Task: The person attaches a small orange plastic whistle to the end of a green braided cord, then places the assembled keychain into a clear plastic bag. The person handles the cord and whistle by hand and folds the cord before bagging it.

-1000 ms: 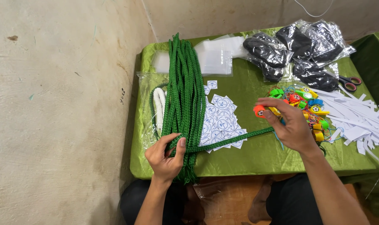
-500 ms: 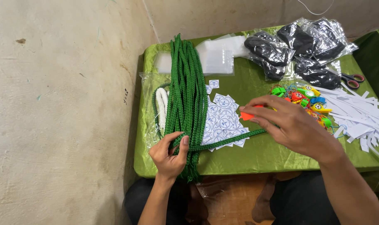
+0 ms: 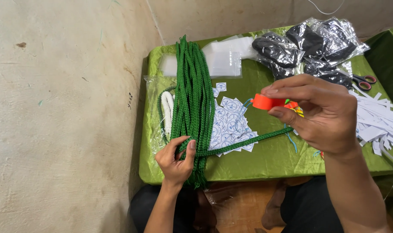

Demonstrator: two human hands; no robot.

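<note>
A thick bundle of green braided cords (image 3: 192, 99) lies lengthwise on a low table covered in green cloth (image 3: 265, 159). My left hand (image 3: 177, 159) pinches one green cord (image 3: 244, 141) near the bundle's near end; that cord runs right across the cloth. Raised above the table, my right hand (image 3: 323, 114) holds a small orange plastic piece (image 3: 265, 102) between thumb and fingers, with a thin blue thread (image 3: 291, 138) hanging below it.
Small white printed labels (image 3: 231, 121) lie beside the bundle. Clear plastic bags (image 3: 224, 60), black items in plastic (image 3: 308, 47), scissors (image 3: 362, 80) and white paper strips (image 3: 380, 121) sit at the back and right. A white cord (image 3: 166, 110) lies left of the bundle. A plaster wall stands left.
My right hand has lifted away from the pile of coloured pieces, carrying the orange piece up and left toward the camera. My left hand keeps its grip on the green cord.
</note>
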